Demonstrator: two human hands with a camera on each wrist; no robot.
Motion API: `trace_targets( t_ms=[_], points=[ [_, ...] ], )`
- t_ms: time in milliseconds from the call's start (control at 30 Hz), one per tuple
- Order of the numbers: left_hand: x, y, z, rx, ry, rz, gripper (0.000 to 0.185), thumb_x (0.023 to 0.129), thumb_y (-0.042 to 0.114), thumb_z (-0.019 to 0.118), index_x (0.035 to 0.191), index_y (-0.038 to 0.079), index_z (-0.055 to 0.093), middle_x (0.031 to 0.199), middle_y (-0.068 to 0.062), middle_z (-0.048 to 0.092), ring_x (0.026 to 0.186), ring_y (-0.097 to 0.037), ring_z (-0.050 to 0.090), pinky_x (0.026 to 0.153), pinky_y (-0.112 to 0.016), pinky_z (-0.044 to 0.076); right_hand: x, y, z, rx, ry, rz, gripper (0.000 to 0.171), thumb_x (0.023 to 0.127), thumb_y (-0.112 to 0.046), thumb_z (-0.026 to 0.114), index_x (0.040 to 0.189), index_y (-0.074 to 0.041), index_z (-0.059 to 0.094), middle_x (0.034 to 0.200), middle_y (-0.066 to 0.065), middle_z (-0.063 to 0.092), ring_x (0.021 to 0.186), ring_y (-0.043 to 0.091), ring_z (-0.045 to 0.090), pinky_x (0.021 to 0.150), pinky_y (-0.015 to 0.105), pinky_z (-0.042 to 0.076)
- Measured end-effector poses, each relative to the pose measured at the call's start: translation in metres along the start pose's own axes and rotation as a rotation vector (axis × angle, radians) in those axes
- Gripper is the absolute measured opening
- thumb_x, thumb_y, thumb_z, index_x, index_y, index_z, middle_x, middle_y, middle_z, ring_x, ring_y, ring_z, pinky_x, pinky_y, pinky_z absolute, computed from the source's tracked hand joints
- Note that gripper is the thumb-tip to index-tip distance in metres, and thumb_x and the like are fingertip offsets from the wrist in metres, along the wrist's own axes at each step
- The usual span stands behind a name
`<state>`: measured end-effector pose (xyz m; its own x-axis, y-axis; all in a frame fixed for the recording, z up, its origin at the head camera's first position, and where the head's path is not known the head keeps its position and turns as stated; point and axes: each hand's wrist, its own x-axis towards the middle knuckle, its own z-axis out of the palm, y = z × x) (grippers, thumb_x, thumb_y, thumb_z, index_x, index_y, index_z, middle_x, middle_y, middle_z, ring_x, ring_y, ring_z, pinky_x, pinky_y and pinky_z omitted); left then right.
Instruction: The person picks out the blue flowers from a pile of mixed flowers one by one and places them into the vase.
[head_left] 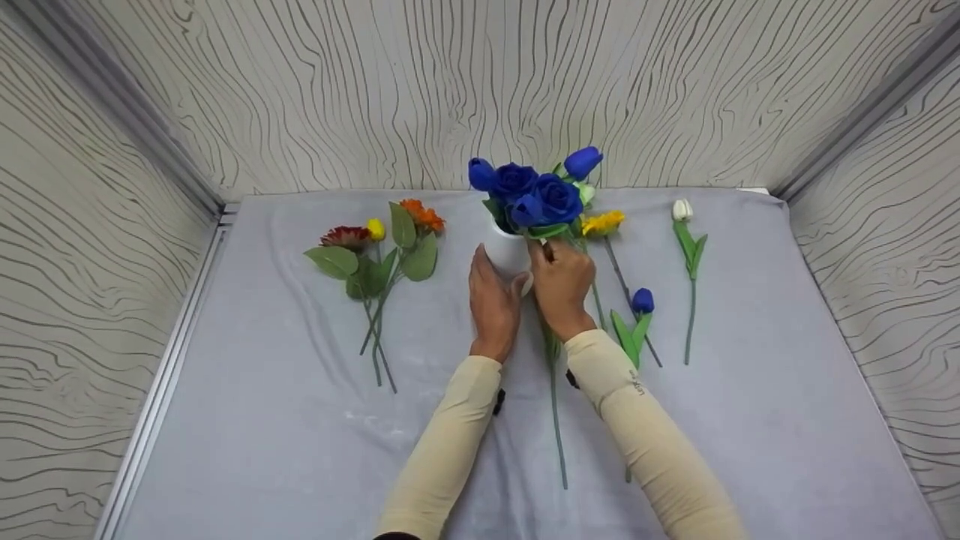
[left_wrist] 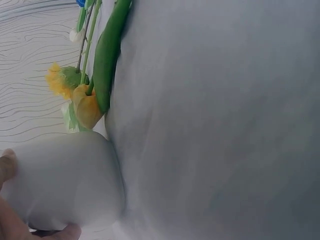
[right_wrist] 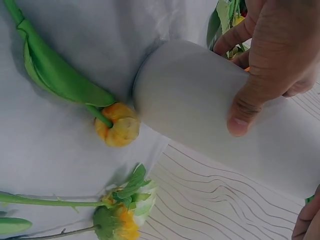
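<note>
A white vase (head_left: 504, 251) stands near the middle of the cloth, holding blue roses (head_left: 559, 201) and blue tulips (head_left: 481, 174). My left hand (head_left: 495, 309) grips the vase low on its left side; in the right wrist view the thumb of that left hand (right_wrist: 280, 55) presses along the vase wall (right_wrist: 190, 100). At the rim, my right hand (head_left: 562, 283) has its fingers curled at the green leaves (head_left: 547, 231) beneath the blue blooms, pinching a blue flower there. The stem itself is hidden by the fingers. Beside the vase's base lies an orange-yellow tulip (right_wrist: 119, 127).
On the left lie a dark red flower (head_left: 346, 238), a yellow tulip (head_left: 376, 229) and an orange flower (head_left: 424, 215), stems crossed. To the right are a yellow flower (head_left: 602, 223), a loose blue tulip (head_left: 642, 301) and a white tulip (head_left: 682, 211). A patterned wall (head_left: 420, 90) stands behind.
</note>
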<state>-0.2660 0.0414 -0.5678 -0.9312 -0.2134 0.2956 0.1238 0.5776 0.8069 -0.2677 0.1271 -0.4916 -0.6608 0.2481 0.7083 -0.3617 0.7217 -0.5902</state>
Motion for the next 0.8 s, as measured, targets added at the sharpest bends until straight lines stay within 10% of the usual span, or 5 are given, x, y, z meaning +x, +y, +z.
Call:
trace_targets(
  t_ms=[800],
  points=[
    [-0.002,-0.008,0.001,0.028,0.042,0.079,0.080,0.089,0.033,0.070,0.147,-0.002,0.027,0.145,-0.018,0.039,0.131,-0.028,0.042,0.105,-0.040,0.036,-0.028,0.004,-0.004,0.107,-0.056,0.046,0.021,0.088,-0.021,0.071,0.103,-0.005,0.072,0.078,0.002,0.069,0.062,0.011,0.063,0.055,0.031,0.052]
  ],
)
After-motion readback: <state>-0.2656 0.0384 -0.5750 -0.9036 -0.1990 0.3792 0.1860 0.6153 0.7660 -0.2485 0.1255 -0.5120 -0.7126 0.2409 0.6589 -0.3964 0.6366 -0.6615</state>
